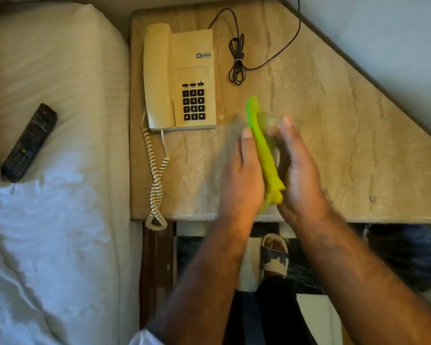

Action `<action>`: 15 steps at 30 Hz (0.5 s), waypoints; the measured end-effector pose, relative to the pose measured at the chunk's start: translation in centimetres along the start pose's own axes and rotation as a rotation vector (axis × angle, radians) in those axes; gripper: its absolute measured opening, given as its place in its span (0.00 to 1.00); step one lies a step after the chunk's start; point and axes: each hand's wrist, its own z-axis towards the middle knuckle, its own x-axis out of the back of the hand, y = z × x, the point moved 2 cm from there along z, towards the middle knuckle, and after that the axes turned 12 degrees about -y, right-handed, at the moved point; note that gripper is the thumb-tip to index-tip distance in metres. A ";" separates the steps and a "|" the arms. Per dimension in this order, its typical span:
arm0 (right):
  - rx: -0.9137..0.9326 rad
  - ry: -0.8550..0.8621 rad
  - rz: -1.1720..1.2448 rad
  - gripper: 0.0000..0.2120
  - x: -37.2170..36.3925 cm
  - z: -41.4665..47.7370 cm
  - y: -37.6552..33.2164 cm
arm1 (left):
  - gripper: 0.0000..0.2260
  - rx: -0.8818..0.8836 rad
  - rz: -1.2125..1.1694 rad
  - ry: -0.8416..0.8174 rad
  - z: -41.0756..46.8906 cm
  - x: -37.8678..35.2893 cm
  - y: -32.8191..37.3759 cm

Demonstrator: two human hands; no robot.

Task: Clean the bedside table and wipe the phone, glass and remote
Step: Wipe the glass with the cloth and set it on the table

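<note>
- Clear glass (275,135), held above the worktop (334,135) just right of the phone (182,78): rigid, light, likely slippery and breakable.
- Right hand (299,168) cups its wall; left hand (244,175) presses the green cloth (264,150) against it.
- Best gripped round the wall, not the rim.
- Remote (28,143) lies on the bed, left of the phone.

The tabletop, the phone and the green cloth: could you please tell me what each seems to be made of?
Tabletop: looks like polished stone, perhaps marble, going by its beige veining and soft sheen.
Phone: cream moulded plastic, smooth and matte, with black keys.
Cloth: soft woven fabric, possibly microfibre; it folds limply between the hands.
</note>
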 end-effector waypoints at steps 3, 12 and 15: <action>-0.052 0.049 0.082 0.20 0.9 0.4 -0.5 | 0.21 -0.068 0.086 -0.001 -3.2 -1.1 -2.0; 0.008 -0.100 -0.152 0.10 -0.2 0.5 0.5 | 0.20 0.041 -0.044 0.137 0.4 0.7 1.3; 0.084 0.031 -0.047 0.26 -0.1 1.2 -0.7 | 0.17 -0.029 0.000 0.120 -1.2 0.0 1.2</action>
